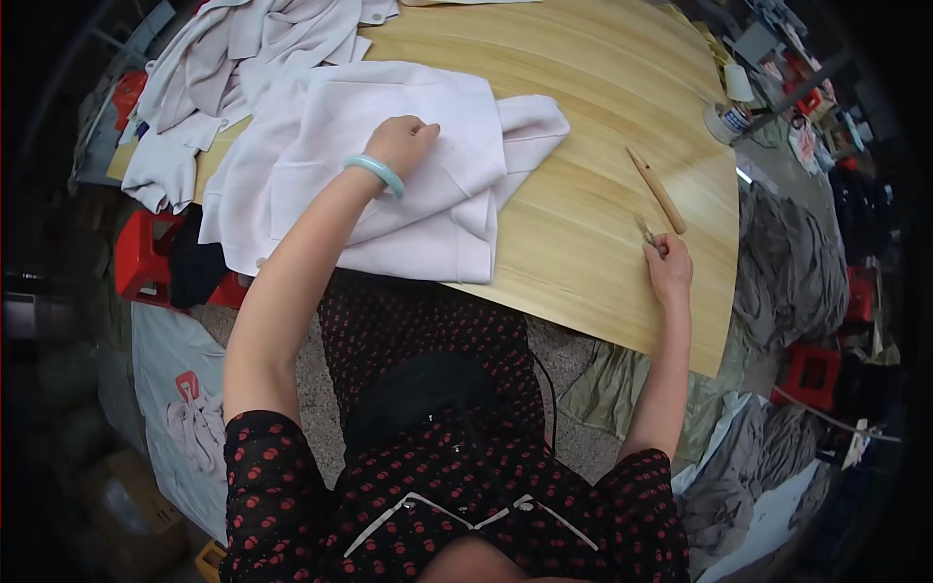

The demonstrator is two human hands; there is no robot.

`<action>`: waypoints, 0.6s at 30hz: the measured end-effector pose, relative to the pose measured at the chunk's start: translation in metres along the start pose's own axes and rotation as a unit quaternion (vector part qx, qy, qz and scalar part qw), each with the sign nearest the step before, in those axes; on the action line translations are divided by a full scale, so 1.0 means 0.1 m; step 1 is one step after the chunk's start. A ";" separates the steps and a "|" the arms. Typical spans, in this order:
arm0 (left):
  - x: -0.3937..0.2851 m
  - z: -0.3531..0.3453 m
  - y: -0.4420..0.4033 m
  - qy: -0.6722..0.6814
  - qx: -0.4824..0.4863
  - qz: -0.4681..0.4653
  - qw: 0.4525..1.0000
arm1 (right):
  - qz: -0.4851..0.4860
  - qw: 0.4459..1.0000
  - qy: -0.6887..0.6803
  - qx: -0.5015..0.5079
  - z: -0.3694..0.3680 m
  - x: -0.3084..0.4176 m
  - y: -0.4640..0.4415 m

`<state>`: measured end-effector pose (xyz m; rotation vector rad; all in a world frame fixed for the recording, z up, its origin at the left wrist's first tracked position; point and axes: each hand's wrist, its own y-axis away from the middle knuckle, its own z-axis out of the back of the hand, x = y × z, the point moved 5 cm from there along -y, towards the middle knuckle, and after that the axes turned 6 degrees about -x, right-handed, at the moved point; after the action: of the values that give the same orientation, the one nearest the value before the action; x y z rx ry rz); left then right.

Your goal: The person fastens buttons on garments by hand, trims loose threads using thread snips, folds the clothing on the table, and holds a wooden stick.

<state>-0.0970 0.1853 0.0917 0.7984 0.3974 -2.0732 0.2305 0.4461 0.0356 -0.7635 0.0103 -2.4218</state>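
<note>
A pale pink garment lies folded on the wooden table, its layers bunched toward the front edge. Over its upper middle is my left hand, fingers curled closed, with a light green bangle on the wrist; what the fingers hold, if anything, is too small to make out. Near the table's right side, my right hand grips small metal snips, their tips pointing up and left. Just above that hand lies a pointed wooden stick, apart from the fingers.
More pale garments are heaped at the back left. A can and a thread cone stand by the right edge. Red stools are at the left and right, with grey cloth piled beyond the table's right edge.
</note>
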 end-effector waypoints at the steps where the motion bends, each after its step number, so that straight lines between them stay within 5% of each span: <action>1: 0.02 0.01 0.01 0.045 0.022 0.034 0.998 | 0.013 1.000 -0.023 0.006 -0.06 0.08 -0.03; 3: 0.01 0.04 0.02 0.111 0.073 0.078 0.988 | 0.035 0.997 -0.068 0.015 -0.20 0.31 -0.04; 4: -0.03 0.05 0.05 0.129 0.104 0.092 0.982 | -0.002 0.975 -0.212 0.065 -0.28 0.48 -0.02; 6: -0.04 0.02 0.11 0.158 0.155 0.107 0.969 | -0.081 0.859 -0.479 0.162 -0.42 0.93 0.03; 9: 0.01 -0.02 0.16 0.193 0.202 0.111 0.954 | -0.032 0.809 -0.524 0.266 -0.50 1.49 0.04; 14: 0.08 -0.01 0.29 0.260 0.160 0.103 0.947 | 0.149 0.875 -0.425 0.177 -0.60 2.07 -0.03; 16: -0.02 0.03 0.35 0.290 0.149 0.096 0.941 | 0.272 0.878 -0.379 0.110 -0.46 2.28 0.04; 18: -0.13 0.08 0.39 0.310 0.153 0.092 0.934 | 0.295 0.874 -0.373 0.097 -0.39 2.34 0.10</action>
<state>-0.0625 0.1659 0.1067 1.6261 0.3184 -1.6900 0.0610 0.3040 0.1231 -1.3238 -0.2614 -1.4198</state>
